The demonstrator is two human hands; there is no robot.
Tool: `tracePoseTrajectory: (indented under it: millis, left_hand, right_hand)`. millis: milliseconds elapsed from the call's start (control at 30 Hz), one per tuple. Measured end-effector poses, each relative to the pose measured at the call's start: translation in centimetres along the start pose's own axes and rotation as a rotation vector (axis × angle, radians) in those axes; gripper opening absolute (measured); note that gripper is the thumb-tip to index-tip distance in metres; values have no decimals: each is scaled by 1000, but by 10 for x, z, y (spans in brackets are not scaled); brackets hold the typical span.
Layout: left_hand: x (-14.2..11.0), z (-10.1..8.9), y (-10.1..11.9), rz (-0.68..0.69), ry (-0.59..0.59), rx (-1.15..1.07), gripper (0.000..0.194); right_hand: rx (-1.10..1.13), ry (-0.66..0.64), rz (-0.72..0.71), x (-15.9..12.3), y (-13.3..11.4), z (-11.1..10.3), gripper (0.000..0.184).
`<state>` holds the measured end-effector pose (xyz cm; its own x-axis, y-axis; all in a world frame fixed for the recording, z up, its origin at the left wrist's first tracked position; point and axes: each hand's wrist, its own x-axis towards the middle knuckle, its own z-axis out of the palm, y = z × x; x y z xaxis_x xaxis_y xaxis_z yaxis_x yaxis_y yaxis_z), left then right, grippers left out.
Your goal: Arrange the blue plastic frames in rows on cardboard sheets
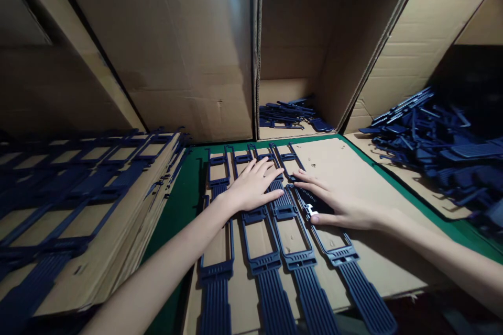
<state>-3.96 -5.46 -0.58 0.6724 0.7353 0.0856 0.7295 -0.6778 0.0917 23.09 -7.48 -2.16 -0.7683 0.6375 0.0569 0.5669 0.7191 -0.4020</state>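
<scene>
Several dark blue plastic frames with ribbed, paddle-like ends lie in rows on a cardboard sheet. My left hand rests palm down across the middle frames, fingers spread and stretched out, gripping nothing. At the right end of the row, my right hand has its thumb and fingers around the upper part of a plastic frame. This frame slants, with its ribbed end pointing toward the lower right. A small shiny spot shows beside the right thumb. The palm hides part of this frame.
On the left stands a stack of cardboard sheets with more frames on top. Loose dark parts lie in a cardboard compartment at the back. A larger heap sits at the right. Green surface shows around the sheet; cardboard walls rise behind.
</scene>
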Motion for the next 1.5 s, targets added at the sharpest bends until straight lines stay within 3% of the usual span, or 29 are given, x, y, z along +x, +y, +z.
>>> tracePoseTrajectory:
  millis: [400, 800, 1200, 1500]
  left_hand:
    - [0, 0, 0, -1, 5, -3, 62]
    - [1, 2, 0, -4, -4, 2, 62]
    - [0, 2, -1, 4, 4, 5, 62]
    - [1, 2, -1, 5, 2, 4, 62]
  right_hand:
    - [8, 26, 2, -1, -2, -2, 71]
    - [-114, 164, -59, -24, -20, 4, 36]
    - [-152, 221, -49, -22, -24, 4, 35]
    - [-160, 185, -44, -19, -19, 3, 34]
